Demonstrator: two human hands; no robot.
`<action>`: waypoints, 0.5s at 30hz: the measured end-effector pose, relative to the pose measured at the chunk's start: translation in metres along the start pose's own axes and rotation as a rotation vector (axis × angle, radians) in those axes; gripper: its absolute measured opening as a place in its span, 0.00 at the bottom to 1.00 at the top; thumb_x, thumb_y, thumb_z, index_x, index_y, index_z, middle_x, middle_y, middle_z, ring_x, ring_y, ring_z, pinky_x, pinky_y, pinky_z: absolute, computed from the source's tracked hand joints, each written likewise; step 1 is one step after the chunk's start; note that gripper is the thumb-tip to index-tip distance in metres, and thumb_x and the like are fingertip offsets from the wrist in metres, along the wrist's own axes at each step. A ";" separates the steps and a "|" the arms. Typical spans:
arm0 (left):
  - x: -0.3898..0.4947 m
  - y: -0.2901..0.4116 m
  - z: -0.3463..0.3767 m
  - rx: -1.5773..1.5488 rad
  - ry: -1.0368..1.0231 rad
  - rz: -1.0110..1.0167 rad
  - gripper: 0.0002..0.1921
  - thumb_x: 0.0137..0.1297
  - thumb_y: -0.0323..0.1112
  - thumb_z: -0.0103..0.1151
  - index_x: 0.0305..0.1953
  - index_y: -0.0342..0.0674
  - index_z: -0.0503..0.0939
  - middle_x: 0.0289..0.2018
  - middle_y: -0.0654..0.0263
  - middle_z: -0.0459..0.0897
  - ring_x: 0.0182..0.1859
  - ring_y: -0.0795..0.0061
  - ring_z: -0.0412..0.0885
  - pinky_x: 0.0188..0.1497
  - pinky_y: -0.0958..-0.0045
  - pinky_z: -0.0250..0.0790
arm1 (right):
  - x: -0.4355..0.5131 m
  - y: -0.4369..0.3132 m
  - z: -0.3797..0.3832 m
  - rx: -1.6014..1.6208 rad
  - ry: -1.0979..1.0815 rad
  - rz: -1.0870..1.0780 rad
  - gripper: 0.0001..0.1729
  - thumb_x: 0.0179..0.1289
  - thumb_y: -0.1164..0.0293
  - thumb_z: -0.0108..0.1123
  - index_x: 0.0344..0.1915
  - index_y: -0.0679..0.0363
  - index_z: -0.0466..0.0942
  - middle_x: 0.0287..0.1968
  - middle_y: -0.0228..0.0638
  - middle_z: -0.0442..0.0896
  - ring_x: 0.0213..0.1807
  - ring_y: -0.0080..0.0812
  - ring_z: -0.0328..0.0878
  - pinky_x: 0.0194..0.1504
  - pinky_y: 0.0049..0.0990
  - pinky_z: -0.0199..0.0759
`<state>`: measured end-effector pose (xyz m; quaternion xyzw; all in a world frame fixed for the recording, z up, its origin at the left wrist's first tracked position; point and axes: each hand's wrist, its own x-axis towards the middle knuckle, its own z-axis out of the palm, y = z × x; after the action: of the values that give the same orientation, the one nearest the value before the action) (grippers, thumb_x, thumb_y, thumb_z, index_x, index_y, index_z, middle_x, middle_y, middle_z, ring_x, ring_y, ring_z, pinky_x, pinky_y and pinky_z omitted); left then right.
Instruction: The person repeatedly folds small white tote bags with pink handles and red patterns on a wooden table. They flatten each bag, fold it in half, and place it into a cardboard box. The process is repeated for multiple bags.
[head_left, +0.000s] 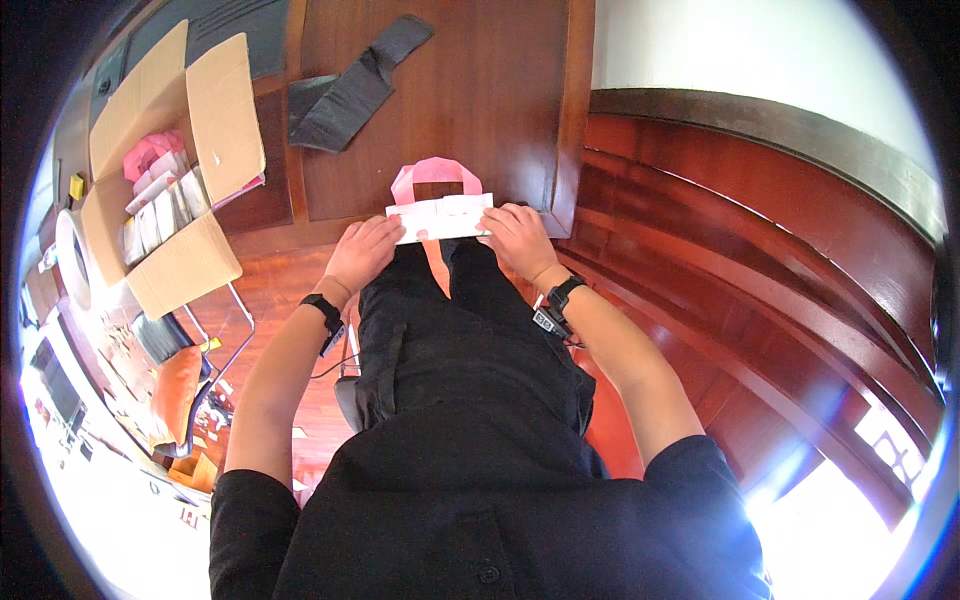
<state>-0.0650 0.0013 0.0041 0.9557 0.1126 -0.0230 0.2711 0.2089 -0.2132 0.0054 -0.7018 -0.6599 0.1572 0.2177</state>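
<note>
A folded white bag (441, 219) with small pink-red marks lies stretched flat between my two hands at the near edge of a dark wooden table (472, 97). Its pink loop handle (436, 171) points away from me over the tabletop. My left hand (365, 246) grips the white fold at its left end, fingers on top. At the opposite end, my right hand (519, 236) holds the fold in the same way. Both thumbs are mostly hidden. An orange strip (436, 266) shows below the fold, between my black trouser legs; I cannot tell what it belongs to.
An open cardboard box (217, 112) at the left holds several white bundles (161, 217) and pink handles (154, 150). A crumpled black sheet (349, 109) lies on the table. Red-brown wooden panelling (720, 247) rises at the right. An orange-seated chair (174, 397) stands lower left.
</note>
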 end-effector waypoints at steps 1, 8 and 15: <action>0.000 0.000 0.000 -0.077 0.034 -0.055 0.17 0.70 0.33 0.60 0.59 0.43 0.80 0.59 0.64 0.80 0.67 0.61 0.73 0.67 0.58 0.67 | 0.001 0.000 0.000 0.046 0.033 0.023 0.14 0.67 0.67 0.67 0.50 0.58 0.82 0.54 0.33 0.82 0.61 0.40 0.75 0.62 0.42 0.68; 0.013 0.002 0.000 -0.204 0.146 -0.399 0.10 0.74 0.34 0.58 0.48 0.36 0.81 0.49 0.56 0.80 0.56 0.50 0.76 0.62 0.54 0.67 | 0.024 -0.002 0.006 0.069 0.062 0.307 0.11 0.69 0.65 0.65 0.44 0.62 0.80 0.51 0.39 0.79 0.56 0.47 0.74 0.58 0.45 0.68; 0.034 0.026 -0.001 -0.334 0.252 -0.641 0.13 0.75 0.41 0.59 0.46 0.35 0.77 0.43 0.54 0.79 0.50 0.50 0.78 0.57 0.53 0.70 | 0.041 -0.002 -0.001 -0.006 -0.019 0.342 0.15 0.69 0.61 0.66 0.45 0.62 0.80 0.51 0.41 0.78 0.55 0.48 0.73 0.57 0.46 0.68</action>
<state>-0.0260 -0.0129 0.0148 0.8099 0.4405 0.0295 0.3862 0.2110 -0.1725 0.0095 -0.8029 -0.5334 0.1967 0.1794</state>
